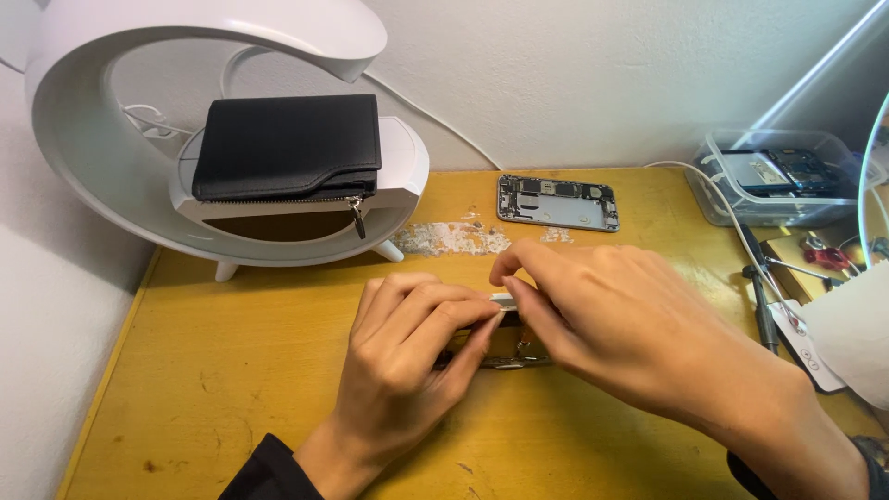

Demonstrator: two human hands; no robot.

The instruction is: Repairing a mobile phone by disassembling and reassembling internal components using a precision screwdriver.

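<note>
My left hand [407, 356] and my right hand [616, 333] meet over the middle of a yellow wooden table [231, 370]. Between their fingertips they pinch a small thin silvery part [503, 299]. Under the fingers lies a metal phone piece [514, 356], mostly hidden by both hands. An opened phone body [557, 202] with its insides showing lies farther back on the table, apart from the hands.
A white crescent-shaped lamp stand [120, 157] holds a black zip wallet [287, 146] at the back left. A clear plastic box [778, 181] with phone parts sits at the back right. A white cable [741, 231], a screwdriver [761, 296] and small tools lie at the right edge.
</note>
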